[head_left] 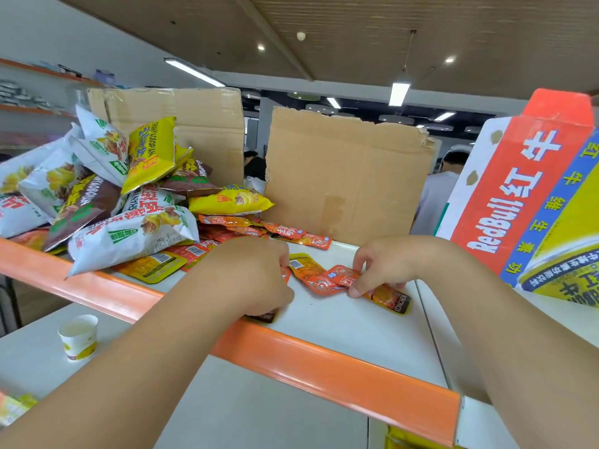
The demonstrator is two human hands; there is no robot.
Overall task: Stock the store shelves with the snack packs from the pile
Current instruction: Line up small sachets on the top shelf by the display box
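now left hand [259, 277] curls round dark sachet [265, 317], right hand [382, 267] pinches red sachet [343, 275].

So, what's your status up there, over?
Left hand curled over sachets, grip hidden. Right hand pinches a red sachet on the shelf. Pile at left. Red Bull box close on right.

A single head-worn view, wide-angle, looking forward and slightly down from just above the orange front rail [340, 364] of the white shelf [340, 322], very near it. The left hand [256, 277] and right hand [382, 267] reach in from the near bottom corners; ceiling [356, 34] fills the far top
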